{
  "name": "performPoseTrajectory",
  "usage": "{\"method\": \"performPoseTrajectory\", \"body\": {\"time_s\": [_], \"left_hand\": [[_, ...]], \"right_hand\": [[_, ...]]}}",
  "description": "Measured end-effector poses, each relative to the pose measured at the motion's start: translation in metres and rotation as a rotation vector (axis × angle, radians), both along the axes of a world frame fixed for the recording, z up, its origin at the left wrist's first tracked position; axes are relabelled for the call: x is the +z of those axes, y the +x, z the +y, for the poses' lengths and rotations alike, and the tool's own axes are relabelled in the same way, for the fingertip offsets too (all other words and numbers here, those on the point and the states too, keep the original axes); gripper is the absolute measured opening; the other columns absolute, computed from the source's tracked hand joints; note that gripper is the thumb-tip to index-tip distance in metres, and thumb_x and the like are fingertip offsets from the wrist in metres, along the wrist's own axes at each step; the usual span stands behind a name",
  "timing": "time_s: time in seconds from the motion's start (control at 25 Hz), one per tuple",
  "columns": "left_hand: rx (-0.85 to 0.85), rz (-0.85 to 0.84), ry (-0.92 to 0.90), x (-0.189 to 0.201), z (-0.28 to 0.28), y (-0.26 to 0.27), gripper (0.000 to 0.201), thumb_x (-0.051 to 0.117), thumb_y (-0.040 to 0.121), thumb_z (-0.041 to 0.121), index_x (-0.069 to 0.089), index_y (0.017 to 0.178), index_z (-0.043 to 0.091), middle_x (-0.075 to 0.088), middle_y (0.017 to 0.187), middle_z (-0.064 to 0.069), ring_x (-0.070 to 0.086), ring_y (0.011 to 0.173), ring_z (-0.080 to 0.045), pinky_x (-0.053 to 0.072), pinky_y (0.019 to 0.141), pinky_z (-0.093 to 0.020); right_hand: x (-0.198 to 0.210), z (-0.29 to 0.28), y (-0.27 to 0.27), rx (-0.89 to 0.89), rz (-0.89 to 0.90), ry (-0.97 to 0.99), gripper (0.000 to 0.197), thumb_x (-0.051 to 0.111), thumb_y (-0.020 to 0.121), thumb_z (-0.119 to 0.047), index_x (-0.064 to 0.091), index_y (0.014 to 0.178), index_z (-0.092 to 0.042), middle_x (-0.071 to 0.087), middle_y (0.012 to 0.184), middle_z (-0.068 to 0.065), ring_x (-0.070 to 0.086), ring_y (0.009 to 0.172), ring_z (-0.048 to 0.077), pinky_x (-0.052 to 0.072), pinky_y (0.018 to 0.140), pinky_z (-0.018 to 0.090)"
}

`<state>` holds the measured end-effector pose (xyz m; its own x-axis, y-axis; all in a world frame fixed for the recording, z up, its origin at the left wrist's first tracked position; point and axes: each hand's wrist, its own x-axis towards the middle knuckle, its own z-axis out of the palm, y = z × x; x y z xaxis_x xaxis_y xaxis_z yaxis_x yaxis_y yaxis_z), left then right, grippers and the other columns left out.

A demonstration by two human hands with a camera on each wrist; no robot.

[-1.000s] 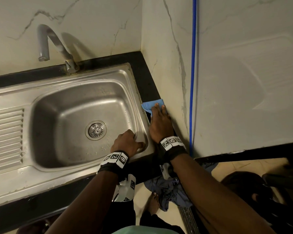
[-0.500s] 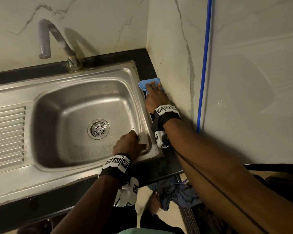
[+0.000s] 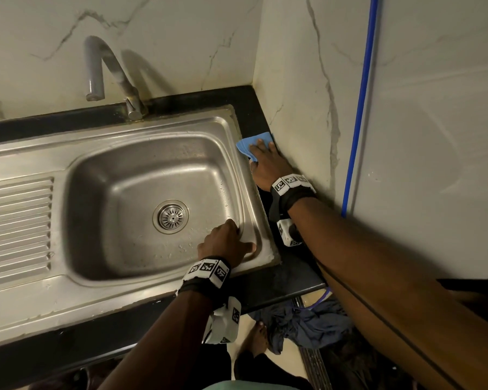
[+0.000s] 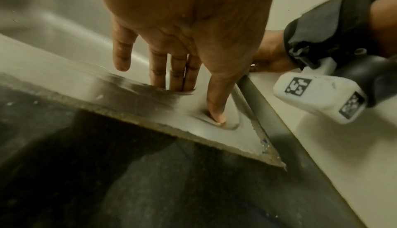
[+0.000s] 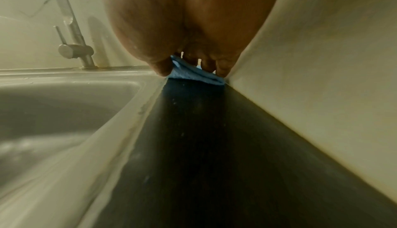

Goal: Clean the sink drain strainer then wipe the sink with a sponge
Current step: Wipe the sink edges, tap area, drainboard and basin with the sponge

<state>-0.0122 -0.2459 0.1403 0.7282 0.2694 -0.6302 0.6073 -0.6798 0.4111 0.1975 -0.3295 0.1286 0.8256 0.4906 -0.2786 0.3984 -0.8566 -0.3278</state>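
Note:
A steel sink fills the counter, with a round drain strainer seated in the basin floor. My left hand rests on the sink's near right corner, fingers straight over the rim, thumb pressed on the steel. My right hand lies flat on a folded blue cloth on the narrow black counter strip between sink and side wall. In the right wrist view the cloth is pressed under the fingertips, against the wall.
A grey tap stands at the back edge of the sink. A ribbed draining board lies to the left. Marble walls close the back and right. A blue pipe runs down the right wall. Dark clothing lies on the floor below.
My right hand has slid the blue cloth along the black strip away from me, toward the back corner. The left hand has stayed on the sink's corner.

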Motion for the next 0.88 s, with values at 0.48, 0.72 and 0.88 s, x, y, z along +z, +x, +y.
{"method": "performPoseTrajectory", "body": {"time_s": [0.48, 0.72, 0.88], "left_hand": [[-0.076, 0.008, -0.015, -0.003, 0.008, 0.005, 0.057, 0.078, 0.081, 0.060, 0.055, 0.114, 0.019, 0.066, 0.118, -0.005, 0.064, 0.104, -0.031, 0.050, 0.091, -0.044], [-0.056, 0.042, -0.061, -0.008, 0.017, 0.013, 0.057, 0.068, 0.089, 0.064, 0.058, 0.125, 0.020, 0.065, 0.127, -0.006, 0.065, 0.112, -0.034, 0.052, 0.100, -0.049], [0.018, -0.041, -0.062, -0.007, 0.042, 0.030, 0.056, 0.057, 0.098, 0.064, 0.058, 0.130, 0.018, 0.065, 0.131, -0.007, 0.064, 0.116, -0.032, 0.055, 0.099, -0.049]], "right_hand": [[-0.003, 0.001, -0.054, -0.046, -0.003, -0.013, 0.057, 0.044, 0.104, -0.025, 0.023, 0.157, -0.021, 0.007, 0.168, 0.004, 0.000, 0.154, 0.031, 0.022, 0.121, 0.054], [0.009, 0.026, -0.005, -0.046, 0.076, 0.036, 0.055, 0.040, 0.106, -0.025, 0.021, 0.158, -0.024, 0.006, 0.168, 0.001, -0.002, 0.154, 0.030, 0.021, 0.123, 0.048], [0.010, 0.039, 0.019, -0.040, 0.073, 0.050, 0.054, 0.038, 0.106, -0.026, 0.022, 0.157, -0.024, 0.007, 0.168, 0.001, -0.001, 0.154, 0.030, 0.021, 0.123, 0.049]]}}
